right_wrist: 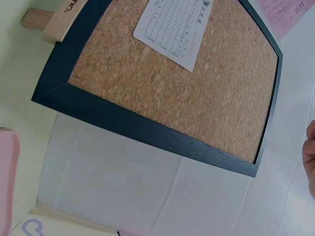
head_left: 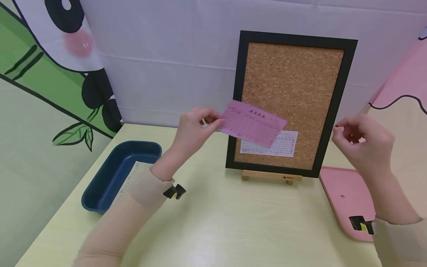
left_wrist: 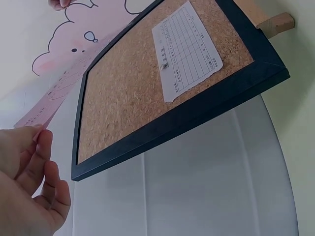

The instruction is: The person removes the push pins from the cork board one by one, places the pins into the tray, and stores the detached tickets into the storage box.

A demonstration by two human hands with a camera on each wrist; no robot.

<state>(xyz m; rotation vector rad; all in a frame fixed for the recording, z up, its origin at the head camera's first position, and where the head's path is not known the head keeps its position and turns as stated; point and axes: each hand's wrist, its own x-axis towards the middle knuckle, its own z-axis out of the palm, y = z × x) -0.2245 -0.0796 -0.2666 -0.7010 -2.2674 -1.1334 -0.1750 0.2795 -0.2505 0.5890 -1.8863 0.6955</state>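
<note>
My left hand [head_left: 197,128] pinches a pink printed slip [head_left: 252,122] by its left edge, held in front of the corkboard [head_left: 293,81]. In the left wrist view the slip is seen nearly edge-on, apart from the board. A white printed slip [left_wrist: 184,49] lies flat on the lower cork, with a small pin [left_wrist: 165,66] through it near one edge. Beside the board's right side, my right hand [head_left: 367,142] has thumb and forefinger together on a small dark pin [head_left: 336,126], mostly hidden by the fingertips. Only part of that hand shows in the right wrist view.
A wooden stand [head_left: 271,175] holds the black-framed board upright on the table [head_left: 233,222]. At left is a blue tray [head_left: 96,196] with paper [head_left: 133,178] inside. A pink tray [head_left: 343,215] at right bears a tiny dark item [head_left: 342,196]. Printed cloth [head_left: 173,74] hangs behind.
</note>
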